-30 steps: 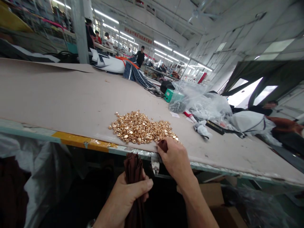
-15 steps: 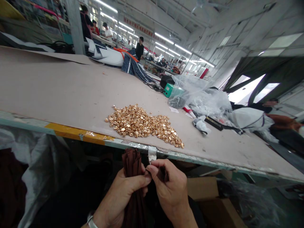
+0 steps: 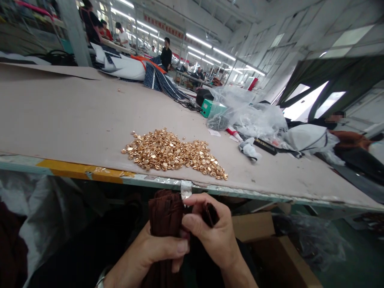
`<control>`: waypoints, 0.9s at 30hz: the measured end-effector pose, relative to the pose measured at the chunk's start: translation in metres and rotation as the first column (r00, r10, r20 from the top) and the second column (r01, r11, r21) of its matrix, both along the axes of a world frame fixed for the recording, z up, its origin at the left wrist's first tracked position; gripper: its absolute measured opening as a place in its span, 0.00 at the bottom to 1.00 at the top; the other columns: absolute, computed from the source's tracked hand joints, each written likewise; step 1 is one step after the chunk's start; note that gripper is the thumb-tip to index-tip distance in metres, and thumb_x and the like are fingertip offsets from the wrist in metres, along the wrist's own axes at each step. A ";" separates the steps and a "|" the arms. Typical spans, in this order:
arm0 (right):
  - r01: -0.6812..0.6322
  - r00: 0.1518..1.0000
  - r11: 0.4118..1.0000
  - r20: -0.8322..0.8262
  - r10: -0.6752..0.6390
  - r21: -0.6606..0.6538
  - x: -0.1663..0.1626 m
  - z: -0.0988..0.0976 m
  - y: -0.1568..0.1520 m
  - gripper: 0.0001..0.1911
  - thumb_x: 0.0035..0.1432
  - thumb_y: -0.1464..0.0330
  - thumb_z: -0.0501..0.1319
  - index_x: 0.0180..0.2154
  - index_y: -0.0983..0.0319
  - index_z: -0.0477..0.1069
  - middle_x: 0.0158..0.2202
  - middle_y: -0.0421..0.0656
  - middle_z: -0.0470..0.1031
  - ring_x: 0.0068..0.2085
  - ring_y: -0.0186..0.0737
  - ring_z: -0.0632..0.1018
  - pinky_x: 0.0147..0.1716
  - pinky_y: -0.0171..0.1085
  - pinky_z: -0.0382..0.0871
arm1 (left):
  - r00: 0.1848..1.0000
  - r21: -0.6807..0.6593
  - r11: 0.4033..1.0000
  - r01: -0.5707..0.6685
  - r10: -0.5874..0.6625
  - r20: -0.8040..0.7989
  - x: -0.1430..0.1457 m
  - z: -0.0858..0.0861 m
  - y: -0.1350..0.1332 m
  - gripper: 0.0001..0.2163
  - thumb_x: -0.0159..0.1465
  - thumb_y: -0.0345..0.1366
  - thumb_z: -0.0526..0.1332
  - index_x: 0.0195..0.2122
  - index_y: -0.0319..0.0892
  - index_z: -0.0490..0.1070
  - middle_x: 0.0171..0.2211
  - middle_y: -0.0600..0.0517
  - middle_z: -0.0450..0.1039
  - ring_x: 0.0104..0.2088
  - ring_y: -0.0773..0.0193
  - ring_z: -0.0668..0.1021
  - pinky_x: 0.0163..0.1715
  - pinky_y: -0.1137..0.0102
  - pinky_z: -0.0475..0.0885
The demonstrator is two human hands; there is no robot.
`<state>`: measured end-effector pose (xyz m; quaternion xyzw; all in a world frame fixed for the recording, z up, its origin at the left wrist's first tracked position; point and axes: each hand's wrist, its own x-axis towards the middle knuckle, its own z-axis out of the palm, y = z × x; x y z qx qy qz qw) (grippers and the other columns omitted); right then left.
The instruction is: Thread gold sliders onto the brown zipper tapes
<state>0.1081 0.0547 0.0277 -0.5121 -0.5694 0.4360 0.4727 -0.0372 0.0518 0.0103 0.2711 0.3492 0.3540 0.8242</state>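
Note:
My left hand [image 3: 156, 252] is wrapped around a bundle of dark brown fabric strips [image 3: 163, 212] held upright below the table edge. My right hand [image 3: 210, 232] is closed beside it, pinching the end of one brown strip [image 3: 210, 214] pulled out of the bundle. Both hands sit just under the table's front edge [image 3: 90, 174]. On the table above them lies a heap of small gold metal pieces [image 3: 171, 154], untouched by either hand.
A green box [image 3: 211, 108], crumpled clear plastic bags [image 3: 252, 118], a white rag [image 3: 248, 150] and white and dark garments [image 3: 312, 140] lie at the right. Folded striped cloth [image 3: 162, 82] lies far back. A cardboard box [image 3: 270, 240] stands below. People work at distant tables.
My right hand came down off the table beside the gold pieces to the bundle, and now pinches one brown strip next to my left hand. The view shifted slightly right.

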 end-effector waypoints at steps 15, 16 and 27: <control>-0.073 0.882 0.996 -0.469 0.045 -0.042 0.005 -0.019 -0.007 0.13 0.49 0.66 0.70 0.25 0.62 0.66 0.18 0.36 0.70 0.19 0.30 0.70 0.20 0.30 0.63 | 0.998 -0.042 0.998 -0.053 0.052 -0.022 0.004 0.008 -0.005 0.14 0.50 0.43 0.69 0.29 0.37 0.79 0.22 0.48 0.76 0.20 0.70 0.72 0.21 0.76 0.64; -0.065 0.881 0.997 -0.472 0.034 -0.050 0.005 -0.021 -0.008 0.12 0.49 0.66 0.70 0.26 0.62 0.67 0.18 0.36 0.70 0.19 0.30 0.70 0.20 0.30 0.63 | 0.998 -0.045 0.997 -0.060 0.059 -0.032 0.005 0.008 -0.005 0.14 0.49 0.43 0.70 0.30 0.37 0.79 0.22 0.48 0.76 0.20 0.69 0.72 0.20 0.76 0.64; 0.023 0.999 0.916 -0.035 -0.010 0.401 0.017 -0.025 -0.014 0.14 0.51 0.78 0.66 0.39 0.56 0.76 0.38 0.42 0.73 0.31 0.32 0.75 0.27 0.31 0.68 | 0.993 -0.044 0.995 -0.093 0.089 -0.081 0.012 -0.001 -0.004 0.14 0.43 0.38 0.73 0.29 0.36 0.78 0.19 0.49 0.74 0.21 0.67 0.71 0.21 0.74 0.65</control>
